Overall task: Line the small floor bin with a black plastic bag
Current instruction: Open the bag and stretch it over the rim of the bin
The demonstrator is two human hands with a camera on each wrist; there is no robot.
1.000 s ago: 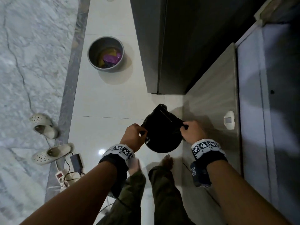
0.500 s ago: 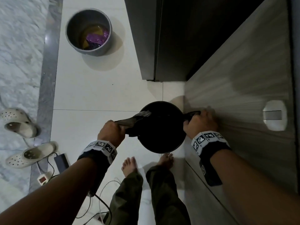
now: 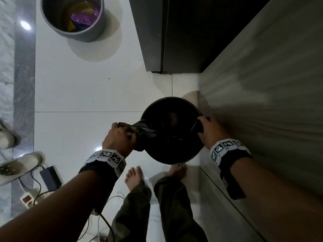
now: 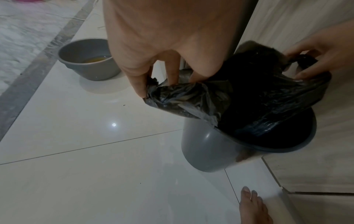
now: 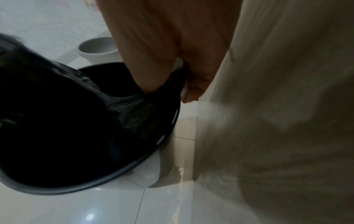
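Note:
A small grey floor bin point(image 3: 176, 158) point(image 4: 203, 151) point(image 5: 76, 188) stands on white tiles beside a wooden cabinet side. A black plastic bag point(image 3: 167, 137) point(image 4: 268, 106) point(image 5: 57, 121) hangs down into it, its mouth stretched across the opening. My left hand point(image 3: 120, 137) point(image 4: 153, 84) pinches the bag's bunched left edge, held just outside the bin's left rim. At the right rim my right hand point(image 3: 208, 130) point(image 4: 310, 66) point(image 5: 184, 84) grips the bag's opposite edge, close against the cabinet.
A second grey bin point(image 3: 73, 16) point(image 4: 88, 60) with purple and yellow waste stands further off on the tiles. The wooden cabinet point(image 3: 262, 102) rises to the right, a dark cabinet point(image 3: 174, 32) ahead. My bare feet point(image 3: 134, 177) are below the bin; a charger, power strip and sandals point(image 3: 21, 165) lie left.
The bag, bunched above the bin a second ago, has been lowered inside and its mouth pulled wide. My hands have moved apart to the bin's left and right rims.

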